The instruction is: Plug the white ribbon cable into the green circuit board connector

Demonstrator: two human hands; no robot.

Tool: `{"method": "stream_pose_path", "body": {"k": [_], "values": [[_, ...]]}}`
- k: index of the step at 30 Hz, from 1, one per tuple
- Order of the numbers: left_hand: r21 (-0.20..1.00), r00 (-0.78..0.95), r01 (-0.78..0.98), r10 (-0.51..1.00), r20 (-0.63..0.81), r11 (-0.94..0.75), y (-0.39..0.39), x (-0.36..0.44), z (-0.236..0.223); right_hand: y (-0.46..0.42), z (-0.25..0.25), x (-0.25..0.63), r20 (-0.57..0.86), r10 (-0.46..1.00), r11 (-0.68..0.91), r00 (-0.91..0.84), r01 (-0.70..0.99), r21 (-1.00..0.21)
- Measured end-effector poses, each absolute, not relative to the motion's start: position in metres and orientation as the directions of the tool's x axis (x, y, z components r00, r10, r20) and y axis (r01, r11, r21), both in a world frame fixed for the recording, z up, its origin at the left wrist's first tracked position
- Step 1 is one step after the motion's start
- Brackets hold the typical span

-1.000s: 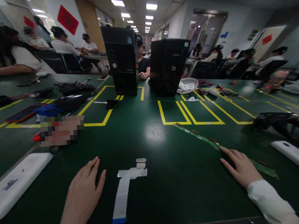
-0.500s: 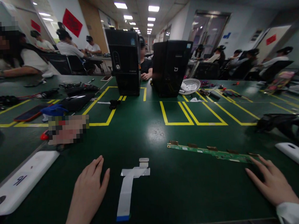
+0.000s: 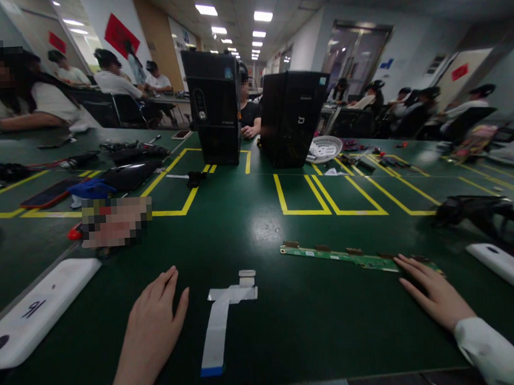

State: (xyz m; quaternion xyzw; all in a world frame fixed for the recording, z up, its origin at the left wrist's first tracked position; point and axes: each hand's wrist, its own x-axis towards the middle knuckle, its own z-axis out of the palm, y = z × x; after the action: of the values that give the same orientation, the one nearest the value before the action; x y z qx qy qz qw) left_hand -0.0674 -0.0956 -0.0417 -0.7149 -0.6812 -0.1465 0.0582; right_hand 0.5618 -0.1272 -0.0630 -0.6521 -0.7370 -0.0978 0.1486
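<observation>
My left hand point(image 3: 150, 330) lies flat and open on the green table point(image 3: 267, 215), just left of a white flat ribbon cable point(image 3: 223, 320) with a blue end. My right hand point(image 3: 432, 292) rests palm down with fingers stretched out, its fingertips touching the right end of a long narrow green circuit board point(image 3: 350, 257) that lies across the table. Neither hand grips anything.
Two black computer towers point(image 3: 213, 106) point(image 3: 291, 116) stand at the back between yellow floor-tape boxes. White panels lie at the near left point(image 3: 35, 313) and near right point(image 3: 502, 268). A white basket point(image 3: 323, 147), cables and tools lie further off. Other people sit at neighbouring tables.
The green circuit board has swung from a diagonal to lying nearly level across the table, sliding left a little under my right hand. My left hand has stayed put.
</observation>
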Motion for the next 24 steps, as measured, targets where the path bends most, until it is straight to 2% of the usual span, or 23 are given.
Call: {"method": "stream_pose_path", "body": {"k": [8, 20, 24], "values": [[0.099, 0.052, 0.991, 0.947, 0.317, -0.088, -0.094, -0.069, -0.044, -0.084, -0.044, 0.453, 0.292, 0.916, 0.284, -0.274, 0.959, 0.010], [0.106, 0.046, 0.991, 0.951, 0.306, -0.082, -0.095, -0.070, -0.044, -0.054, -0.025, 0.296, 0.228, 0.949, 0.231, -0.219, 0.972, -0.029], [0.092, 0.049, 0.992, 0.944, 0.328, -0.084, -0.094, -0.070, -0.044, -0.061, -0.019, 0.268, 0.202, 0.945, 0.271, -0.257, 0.962, -0.043]]}}
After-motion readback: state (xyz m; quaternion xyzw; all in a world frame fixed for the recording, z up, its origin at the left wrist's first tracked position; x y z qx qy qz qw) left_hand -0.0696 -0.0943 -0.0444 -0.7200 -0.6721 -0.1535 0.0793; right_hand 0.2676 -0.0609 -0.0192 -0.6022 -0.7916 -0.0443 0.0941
